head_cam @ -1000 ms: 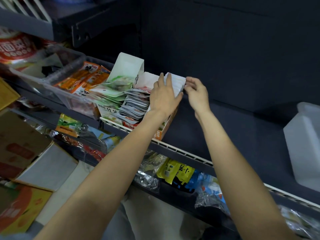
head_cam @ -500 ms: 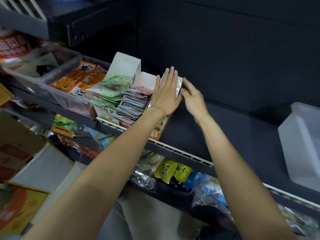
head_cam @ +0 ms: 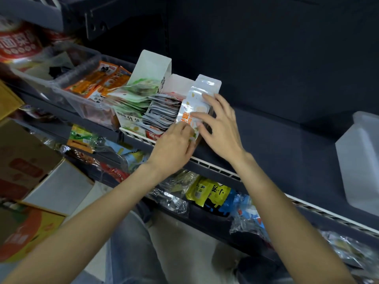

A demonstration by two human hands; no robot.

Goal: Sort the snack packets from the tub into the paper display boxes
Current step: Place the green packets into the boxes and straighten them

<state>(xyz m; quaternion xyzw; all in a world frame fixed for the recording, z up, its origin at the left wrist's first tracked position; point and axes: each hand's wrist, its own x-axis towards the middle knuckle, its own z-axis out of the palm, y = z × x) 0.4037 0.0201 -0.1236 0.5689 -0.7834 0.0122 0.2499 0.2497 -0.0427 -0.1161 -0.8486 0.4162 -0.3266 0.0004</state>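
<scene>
Snack packet point(head_cam: 189, 117), white with orange print and a clear top, stands upright in the rightmost paper display box point(head_cam: 213, 84) on the shelf point(head_cam: 287, 144). Half a second ago both hands covered it; its face now shows.

Left hand point(head_cam: 174, 147) has dropped from the top of the box to the packet's lower edge. Fingers curled there; grip looks like a pinch on the bottom corner, though blur hides the fingertips. Right hand point(head_cam: 218, 128) has slid from the box's right side onto the packet's front. Fingers spread and straight, tips touching the packet face, nothing clasped.

Just left, touching: middle display box point(head_cam: 176, 83) packed with grey-and-red packets point(head_cam: 164, 111). Next left: taller display box point(head_cam: 151, 64) with green packets point(head_cam: 131, 99). Both unchanged.

Further left, clear tub point(head_cam: 67, 97) on the same shelf, orange packets point(head_cam: 98, 80) inside.

Far right, well apart: white plastic container point(head_cam: 361, 160). Lower shelf holds loose bags, one yellow point(head_cam: 209, 191). Cardboard cartons point(head_cam: 26, 160) at lower left.

Camera has tipped slightly; the whole shelf sits lower in view.
</scene>
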